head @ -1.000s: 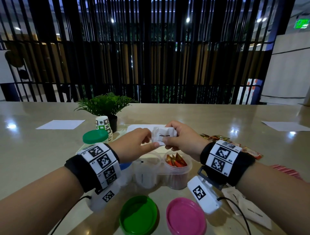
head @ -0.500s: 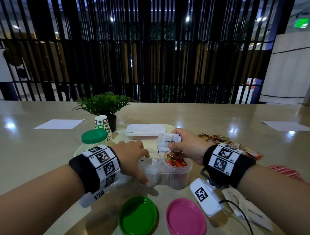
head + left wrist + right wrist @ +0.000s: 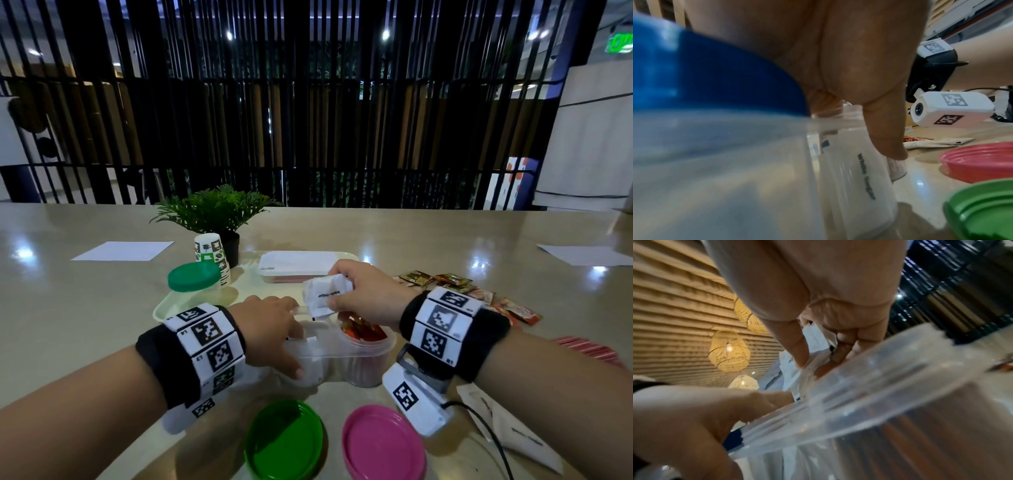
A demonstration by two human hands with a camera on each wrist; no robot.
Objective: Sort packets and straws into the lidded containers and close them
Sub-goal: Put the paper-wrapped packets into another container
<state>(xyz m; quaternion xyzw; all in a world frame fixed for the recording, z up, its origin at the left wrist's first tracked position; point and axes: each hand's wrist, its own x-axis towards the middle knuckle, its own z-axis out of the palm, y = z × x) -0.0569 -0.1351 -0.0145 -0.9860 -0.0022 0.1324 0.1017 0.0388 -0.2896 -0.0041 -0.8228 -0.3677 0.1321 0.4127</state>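
Note:
My right hand [image 3: 342,296] pinches a bunch of white sugar packets [image 3: 323,294] just above two open clear containers. In the right wrist view its fingers [image 3: 797,353] press the white packets [image 3: 791,369] above a container rim [image 3: 879,386]. My left hand [image 3: 287,339] grips the left clear container [image 3: 315,363], thumb down its front. The left wrist view shows the thumb [image 3: 885,138] on this container [image 3: 859,186], with a white sugar packet inside. The right container [image 3: 368,349] holds red-orange packets. A green lid [image 3: 284,442] and a pink lid [image 3: 383,445] lie upturned in front.
A green-lidded container [image 3: 193,277], a flat white-lidded box [image 3: 298,265] and a pale tray [image 3: 164,308] sit behind. A blue-lidded container [image 3: 705,81] is under my left wrist. Brown packets [image 3: 445,281], red straws [image 3: 589,349] and white packets [image 3: 513,431] lie right. Plant [image 3: 212,209] and paper cups [image 3: 209,250] stand back left.
My left hand let go of the white packets and dropped onto the left clear container. My right hand lowered the packets toward the containers.

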